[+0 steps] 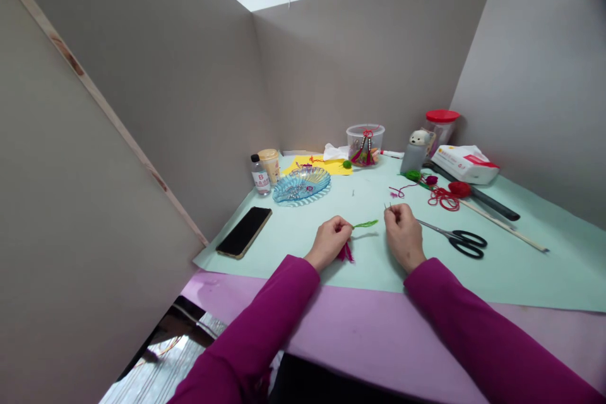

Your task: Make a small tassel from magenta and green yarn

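Observation:
My left hand (330, 241) is closed in a pinch above the table's green cover. A green braided cord (366, 224) sticks out to the right of its fingertips, and the magenta tassel (347, 252) hangs below them. To the right, my right hand (403, 233) is also closed, with a thin thing (387, 206) poking out past its fingertips; its kind is too small to tell. Black-handled scissors (461, 241) lie beside the right hand, their blades partly hidden behind it. A short gap separates the cord's end from the right hand.
A black phone (245, 232) lies at left, near a blue shell-shaped dish (303, 187) holding beads and a small bottle (260, 175). Behind stands a clear tub (353, 139) with tassels. Red yarn (444, 199), a stick (504, 226) and a tissue pack (464, 164) lie right. Grey partitions enclose the table.

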A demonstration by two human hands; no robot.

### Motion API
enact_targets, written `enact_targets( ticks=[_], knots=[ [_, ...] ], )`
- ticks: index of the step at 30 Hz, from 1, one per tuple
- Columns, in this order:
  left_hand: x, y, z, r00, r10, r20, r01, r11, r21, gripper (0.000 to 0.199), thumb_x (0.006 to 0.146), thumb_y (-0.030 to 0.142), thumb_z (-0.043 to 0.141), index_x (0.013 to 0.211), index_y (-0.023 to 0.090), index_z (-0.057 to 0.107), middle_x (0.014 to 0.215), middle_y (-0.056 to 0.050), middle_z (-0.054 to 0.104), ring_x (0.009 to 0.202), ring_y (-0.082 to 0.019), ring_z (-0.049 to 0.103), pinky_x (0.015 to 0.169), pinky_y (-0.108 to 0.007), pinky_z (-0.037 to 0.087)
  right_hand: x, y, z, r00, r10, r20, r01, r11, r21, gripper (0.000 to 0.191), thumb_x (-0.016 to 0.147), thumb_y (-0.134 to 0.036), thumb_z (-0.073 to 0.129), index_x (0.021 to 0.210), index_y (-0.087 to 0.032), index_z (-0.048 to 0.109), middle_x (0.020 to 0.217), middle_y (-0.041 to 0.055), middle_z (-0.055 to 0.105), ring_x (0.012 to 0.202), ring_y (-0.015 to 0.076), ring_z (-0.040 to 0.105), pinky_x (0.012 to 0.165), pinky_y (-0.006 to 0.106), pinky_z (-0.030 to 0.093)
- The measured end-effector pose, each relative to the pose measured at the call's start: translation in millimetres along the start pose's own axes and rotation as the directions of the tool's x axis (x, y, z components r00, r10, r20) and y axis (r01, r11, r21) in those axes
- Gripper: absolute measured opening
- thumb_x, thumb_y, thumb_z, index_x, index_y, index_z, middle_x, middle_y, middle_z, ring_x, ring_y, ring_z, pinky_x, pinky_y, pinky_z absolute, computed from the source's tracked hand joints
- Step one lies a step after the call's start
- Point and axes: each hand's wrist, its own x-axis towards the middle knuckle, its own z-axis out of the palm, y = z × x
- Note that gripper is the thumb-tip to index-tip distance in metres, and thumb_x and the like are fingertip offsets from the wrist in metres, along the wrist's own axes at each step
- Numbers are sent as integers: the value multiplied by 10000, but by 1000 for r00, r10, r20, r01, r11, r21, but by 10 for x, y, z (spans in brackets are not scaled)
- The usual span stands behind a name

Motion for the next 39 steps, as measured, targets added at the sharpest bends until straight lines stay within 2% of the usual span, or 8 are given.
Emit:
enact_targets(
  ticks=[3,6,8,11,17,24,31,39],
  knots=[
    [12,-2,4,1000,-11,-15,11,1000,-9,141,745,190,468,786,141,594,635,-1,576,531,-83,483,495,-180,385,-90,-102,14,978,-163,132,155,986,65,146,819,-337,427,762,-216,487,653,-13,544,591,136,471,609,252,352],
    [13,2,13,1000,-5,-13,5,1000,-21,127,732,172,480,796,145,587,617,13,547,499,-71,459,477,-173,374,-176,-146,53,897,-300,325,293,954,70,134,818,-304,432,734,-217,490,637,-24,526,577,124,455,600,240,347],
    [10,7,19,1000,-4,-10,4,999,-35,111,739,181,486,794,149,577,600,19,528,476,-67,443,459,-171,362,-205,-136,80,854,-330,401,343,938,40,135,820,-295,426,735,-217,496,641,-21,528,582,125,459,597,241,343],
    [6,17,25,999,-26,-24,25,998,-58,107,745,184,483,793,147,572,578,22,515,461,-66,436,449,-172,360,-209,-102,105,828,-330,454,380,925,-22,138,822,-286,416,749,-218,511,649,-15,545,597,132,482,600,244,341],
    [-1,24,27,999,-49,-19,48,996,-79,117,735,194,510,809,141,583,562,28,509,457,-70,440,457,-182,379,-192,-79,116,814,-327,479,413,907,-82,152,822,-275,403,756,-217,528,662,-5,567,604,139,496,583,246,324],
    [6,1,31,1000,4,-23,-6,998,-60,88,747,189,492,775,153,567,594,26,515,473,-61,427,464,-178,355,-194,-89,112,820,-303,485,397,912,-102,141,832,-276,397,748,-220,495,658,-8,552,604,142,493,587,248,317],
    [7,-15,30,999,-13,32,15,997,-70,93,744,191,500,811,157,555,594,28,527,451,-61,438,458,-187,351,-204,-76,123,813,-317,488,428,894,-132,140,844,-270,388,761,-220,490,694,0,565,623,145,493,583,251,300],
    [16,-24,36,999,-23,43,28,992,-125,132,739,196,528,859,143,540,658,-14,616,444,-51,429,439,-171,327,-211,-58,146,858,-339,385,436,878,-198,161,877,-276,370,802,-207,495,782,23,585,669,149,512,573,254,279]
  ],
)
